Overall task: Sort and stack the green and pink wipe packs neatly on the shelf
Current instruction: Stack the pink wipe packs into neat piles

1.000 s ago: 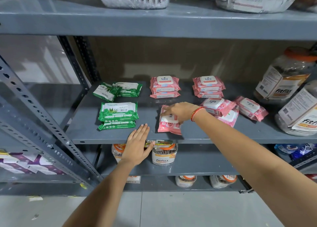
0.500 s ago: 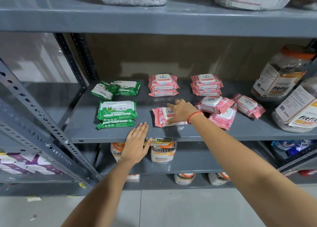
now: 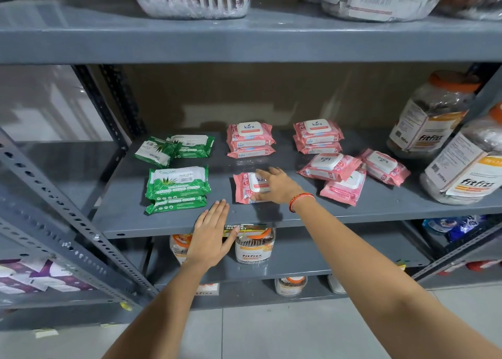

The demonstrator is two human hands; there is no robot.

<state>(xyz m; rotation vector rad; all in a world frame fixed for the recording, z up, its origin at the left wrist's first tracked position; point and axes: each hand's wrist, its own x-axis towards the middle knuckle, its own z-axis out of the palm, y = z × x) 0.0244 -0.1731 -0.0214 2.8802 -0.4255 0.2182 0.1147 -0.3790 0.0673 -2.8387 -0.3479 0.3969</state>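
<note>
Grey shelf (image 3: 271, 214), pink wipe pack (image 3: 245, 189) under right hand (image 3: 277, 186), fingers flat.

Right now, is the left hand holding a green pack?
No, the left hand lies flat and empty at the shelf edge, apart from the green packs.

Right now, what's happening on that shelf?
A person is sorting wipe packs. The right hand lies flat on a lone pink pack at the front of the grey shelf; the left hand, open, hovers at the shelf's edge. Green packs sit left; three loose pink packs remain unstacked.
</note>
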